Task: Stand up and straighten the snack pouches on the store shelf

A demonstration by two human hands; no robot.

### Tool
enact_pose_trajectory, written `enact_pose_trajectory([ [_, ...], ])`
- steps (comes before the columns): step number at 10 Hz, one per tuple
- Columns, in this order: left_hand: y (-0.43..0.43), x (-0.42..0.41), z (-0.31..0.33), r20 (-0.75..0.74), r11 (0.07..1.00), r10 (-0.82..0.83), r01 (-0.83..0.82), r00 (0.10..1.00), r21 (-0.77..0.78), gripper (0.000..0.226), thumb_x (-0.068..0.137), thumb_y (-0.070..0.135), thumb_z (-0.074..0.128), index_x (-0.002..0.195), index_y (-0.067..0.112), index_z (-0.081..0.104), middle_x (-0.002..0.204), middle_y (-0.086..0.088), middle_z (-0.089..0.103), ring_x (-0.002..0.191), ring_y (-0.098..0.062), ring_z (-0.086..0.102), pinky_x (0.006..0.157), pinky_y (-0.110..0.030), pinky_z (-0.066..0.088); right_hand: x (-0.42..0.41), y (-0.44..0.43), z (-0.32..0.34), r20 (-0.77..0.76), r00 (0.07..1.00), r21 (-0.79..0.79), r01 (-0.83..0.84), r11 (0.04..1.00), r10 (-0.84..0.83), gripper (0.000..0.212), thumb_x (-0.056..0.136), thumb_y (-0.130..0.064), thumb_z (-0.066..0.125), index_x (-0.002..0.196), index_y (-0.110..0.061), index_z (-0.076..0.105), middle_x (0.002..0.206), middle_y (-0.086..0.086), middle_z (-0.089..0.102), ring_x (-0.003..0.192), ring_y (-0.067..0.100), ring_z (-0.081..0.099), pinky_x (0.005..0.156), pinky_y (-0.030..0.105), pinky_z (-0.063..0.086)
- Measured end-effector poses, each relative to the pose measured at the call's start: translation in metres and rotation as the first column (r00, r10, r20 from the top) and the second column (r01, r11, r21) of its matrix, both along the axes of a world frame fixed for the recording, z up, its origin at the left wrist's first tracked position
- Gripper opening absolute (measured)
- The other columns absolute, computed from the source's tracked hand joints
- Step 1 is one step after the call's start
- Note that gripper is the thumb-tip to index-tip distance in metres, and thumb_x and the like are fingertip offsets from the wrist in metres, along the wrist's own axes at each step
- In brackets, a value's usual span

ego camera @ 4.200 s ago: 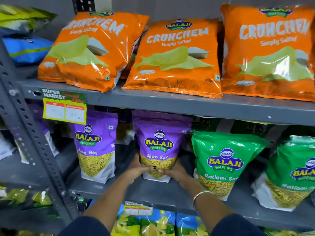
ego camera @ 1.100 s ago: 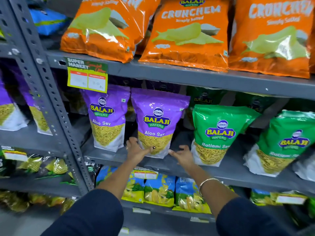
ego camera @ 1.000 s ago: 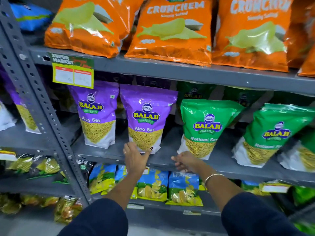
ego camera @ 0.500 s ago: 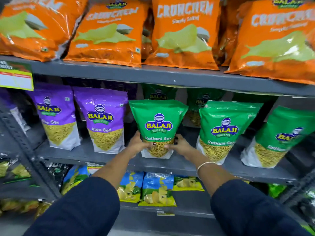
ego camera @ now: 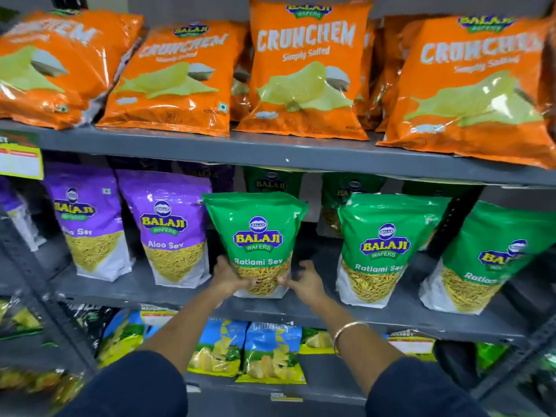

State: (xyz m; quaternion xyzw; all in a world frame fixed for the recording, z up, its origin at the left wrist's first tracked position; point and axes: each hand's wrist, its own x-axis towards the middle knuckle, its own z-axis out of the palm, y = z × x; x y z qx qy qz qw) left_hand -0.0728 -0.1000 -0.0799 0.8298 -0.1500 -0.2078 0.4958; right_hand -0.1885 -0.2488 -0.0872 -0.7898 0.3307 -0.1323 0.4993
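Our left hand [ego camera: 227, 276] and right hand [ego camera: 302, 279] clasp the green pouch [ego camera: 257, 239] low; we should square its base gently, label forward.

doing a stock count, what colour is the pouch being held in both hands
Green, the Ratlami Sev pouch, seen in the head view.

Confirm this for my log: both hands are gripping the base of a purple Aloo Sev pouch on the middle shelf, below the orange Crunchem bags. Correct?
Not quite. The head view shows the left hand and right hand gripping the base of a green Ratlami Sev pouch, not a purple Aloo Sev one. The rest holds: it is on the middle shelf, below the orange Crunchem bags.
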Motion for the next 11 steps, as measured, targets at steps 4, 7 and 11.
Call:
enact_pose_trajectory([
  [4, -0.112, -0.113, -0.015, -0.352, 0.949, -0.301, 0.242, 0.887, -0.200, 0.036, 0.078, 0.005, 0.069, 0.103, 0.013, 0.043, 0.090, -0.003, 0.053, 0.076, -0.012, 0.054, 0.058, -0.023, 0.048, -0.156, -0.152, -0.011, -0.083, 0.946, 0.022, 0.316, 0.949, -0.313, 0.038, 0.070, -0.005, 0.077, 0.095, -0.010, 0.048, 0.090, -0.002, 0.049, 0.089, 0.019, 0.052, 0.071, 0.028, 0.043],
  [7, -0.174, -0.121, 0.014, -0.121, 0.903, -0.337, 0.284, 0.934, -0.323, 0.081, 0.064, -0.010, 0.076, 0.130, 0.009, 0.032, 0.122, -0.005, 0.051, 0.116, -0.016, 0.048, 0.077, -0.012, 0.053, -0.125, -0.166, -0.014, 0.265, 0.964, 0.272, -0.048, 0.961, -0.027, 0.119, 0.016, -0.054, 0.088, 0.120, -0.019, 0.041, 0.113, -0.003, 0.062, 0.104, 0.013, 0.060, 0.084, 0.025, 0.058],
  [11, -0.158, -0.134, 0.019, 0.099, 0.989, -0.148, 0.149, 0.984, -0.013, 0.085, 0.071, 0.008, 0.075, 0.139, 0.003, 0.023, 0.144, -0.018, 0.040, 0.132, -0.031, 0.040, 0.102, -0.037, 0.039, -0.140, -0.134, 0.020, 0.194, 0.968, -0.039, 0.170, 0.985, -0.160, 0.108, 0.065, -0.033, 0.080, 0.145, -0.013, 0.011, 0.154, 0.010, 0.023, 0.141, 0.025, 0.025, 0.115, 0.044, 0.029],
])
